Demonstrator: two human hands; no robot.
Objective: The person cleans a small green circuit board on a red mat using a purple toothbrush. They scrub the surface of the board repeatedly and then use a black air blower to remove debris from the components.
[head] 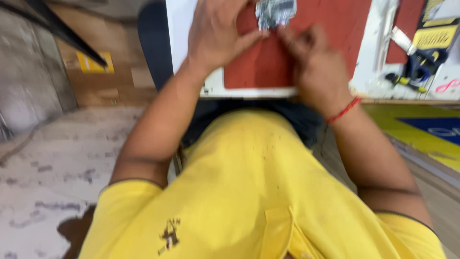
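Fingers of the left hand (215, 33) press on the lower left side of a small circuit board (275, 11), so this hand grasps it, while the right hand (318, 67) touches its lower right corner with the fingertips; the picture is blurred there, and I cannot tell if that hand pinches the board or only steadies it. The board lies on a red mat (268, 67) at the top edge of the view, on a white tabletop (179, 29). To work well, I judge it best to hold the board by its edges and flat on the mat. Its long axis seems to run left to right, but the upper part is cut off, so its facing is unclear. Yellow-handled tools (412, 79) lie well apart on the right.
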